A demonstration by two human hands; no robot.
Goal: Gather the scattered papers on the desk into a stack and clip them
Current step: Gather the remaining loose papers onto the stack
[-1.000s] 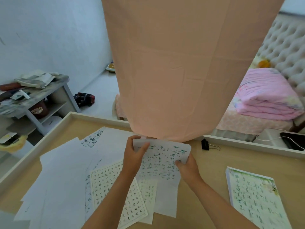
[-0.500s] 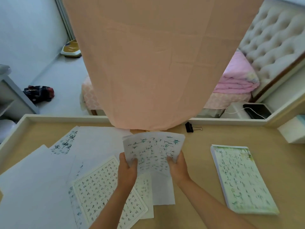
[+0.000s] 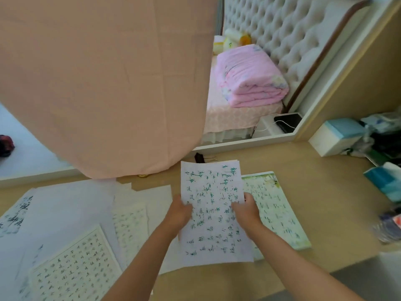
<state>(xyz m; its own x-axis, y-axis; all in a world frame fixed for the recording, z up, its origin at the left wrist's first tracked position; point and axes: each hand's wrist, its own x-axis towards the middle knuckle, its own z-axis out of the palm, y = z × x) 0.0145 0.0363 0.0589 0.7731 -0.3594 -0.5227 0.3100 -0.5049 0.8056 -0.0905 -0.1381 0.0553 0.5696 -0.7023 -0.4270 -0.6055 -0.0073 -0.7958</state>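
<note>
- Found bedroom desk [image 3: 314, 192] strewn with loose papers [image 3: 71, 213] left of green-bordered pad [image 3: 280, 213].
- Saw left hand [image 3: 179, 216] and right hand [image 3: 246, 210] apart, pinching side edges of held sheets [image 3: 213, 213] over pad's left edge.
- Noted binder clip [image 3: 198, 157] beyond pad's far-left corner, unused.
- Judged risk: sheets fanning or slipping from light edge grips.

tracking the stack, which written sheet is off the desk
The white sheet with green handwriting, held by the left hand and right hand; the white gridded sheets lie flat.
</note>
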